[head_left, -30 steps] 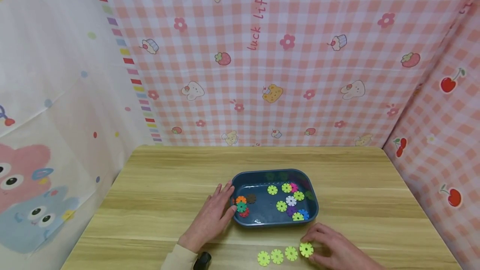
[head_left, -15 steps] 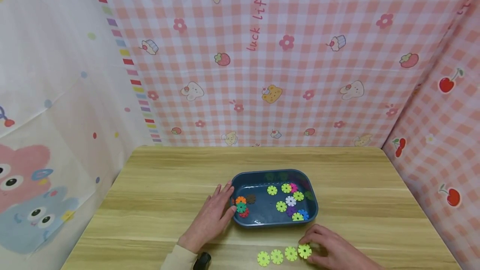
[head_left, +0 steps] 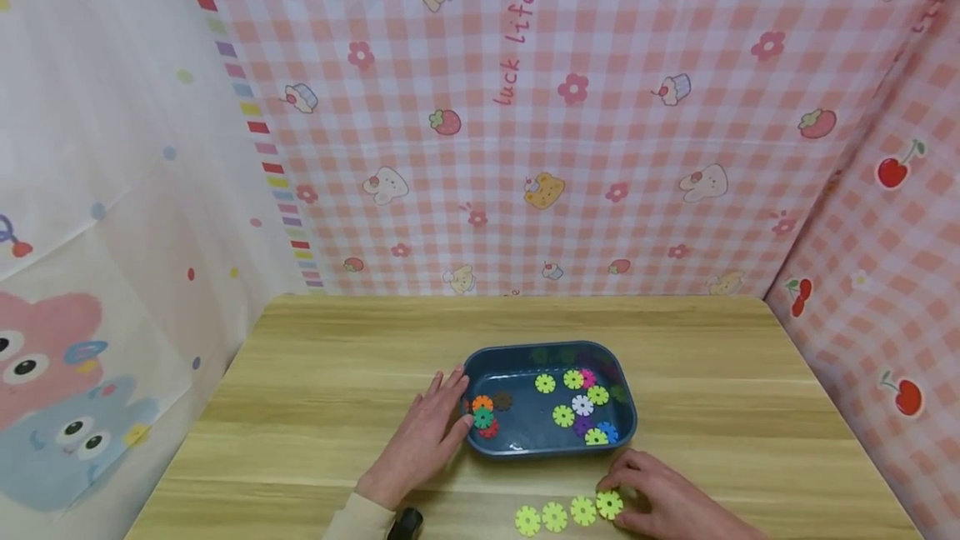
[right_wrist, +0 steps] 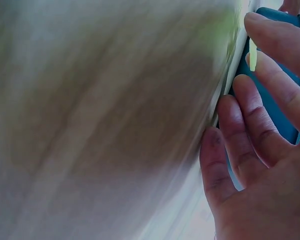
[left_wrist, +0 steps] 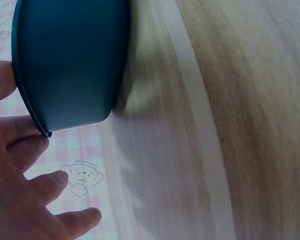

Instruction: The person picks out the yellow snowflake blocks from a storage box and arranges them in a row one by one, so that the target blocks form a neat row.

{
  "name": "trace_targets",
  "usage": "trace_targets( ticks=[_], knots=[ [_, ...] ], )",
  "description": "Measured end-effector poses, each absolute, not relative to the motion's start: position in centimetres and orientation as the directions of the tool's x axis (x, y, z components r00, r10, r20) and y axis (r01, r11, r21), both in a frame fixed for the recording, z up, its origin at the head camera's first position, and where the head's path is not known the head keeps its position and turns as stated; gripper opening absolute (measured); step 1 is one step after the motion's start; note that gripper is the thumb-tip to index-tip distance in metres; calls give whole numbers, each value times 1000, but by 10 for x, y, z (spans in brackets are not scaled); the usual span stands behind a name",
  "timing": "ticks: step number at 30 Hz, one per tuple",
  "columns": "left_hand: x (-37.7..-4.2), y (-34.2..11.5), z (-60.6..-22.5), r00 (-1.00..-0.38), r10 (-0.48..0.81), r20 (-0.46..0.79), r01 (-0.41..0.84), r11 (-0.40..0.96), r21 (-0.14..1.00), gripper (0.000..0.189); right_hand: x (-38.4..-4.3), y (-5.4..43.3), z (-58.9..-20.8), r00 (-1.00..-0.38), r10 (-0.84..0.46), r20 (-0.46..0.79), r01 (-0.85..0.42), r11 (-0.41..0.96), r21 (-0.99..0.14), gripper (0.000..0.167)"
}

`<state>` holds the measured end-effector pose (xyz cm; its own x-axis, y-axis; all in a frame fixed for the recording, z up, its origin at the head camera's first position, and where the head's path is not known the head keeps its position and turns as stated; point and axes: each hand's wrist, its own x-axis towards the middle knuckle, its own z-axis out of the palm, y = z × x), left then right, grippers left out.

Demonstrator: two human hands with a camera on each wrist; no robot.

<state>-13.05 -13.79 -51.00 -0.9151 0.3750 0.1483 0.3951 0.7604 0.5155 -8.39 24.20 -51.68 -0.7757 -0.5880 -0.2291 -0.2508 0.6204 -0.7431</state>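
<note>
A dark blue plastic bin (head_left: 551, 448) stands on the table with notched snowflake discs inside. My left hand (head_left: 423, 436) lies along its left end, fingertips and thumb touching the rim. In the left wrist view, the fingers (left_wrist: 27, 150) stay fairly straight against the bin's edge (left_wrist: 72, 75). Below the bin, my right hand (head_left: 660, 494) pinches a yellow-green snowflake disc (head_left: 609, 505) between thumb and forefinger. That disc (right_wrist: 253, 55) shows edge-on in the right wrist view. Left of it, three matching discs (head_left: 555, 517) lie in a row, the nearest close beside the pinched one.
Inside the bin, orange, green, red and brown discs (head_left: 483, 417) gather at the left. Several yellow-green discs (head_left: 563, 416) lie to the right, with white (head_left: 582, 405), pink, purple and blue ones. A checked cloth (head_left: 525, 148) hangs behind the wooden table (head_left: 360, 340).
My right hand has shifted slightly left and down, bringing its disc up to the end of the row. The left hand stays at the bin.
</note>
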Motion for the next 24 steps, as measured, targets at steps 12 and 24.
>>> trace_targets(
  ticks=[12, 24],
  knots=[
    [-130, -139, -511, -913, 375, 158, 401, 758, 514, 56, -85, 242, -520, -774, -582, -251, -228, 625, -747, 21],
    [-130, -138, -511, -913, 377, 156, 401, 757, 516, 56, -85, 241, -520, -775, -577, -257, -239, 644, -726, 22]
  ],
)
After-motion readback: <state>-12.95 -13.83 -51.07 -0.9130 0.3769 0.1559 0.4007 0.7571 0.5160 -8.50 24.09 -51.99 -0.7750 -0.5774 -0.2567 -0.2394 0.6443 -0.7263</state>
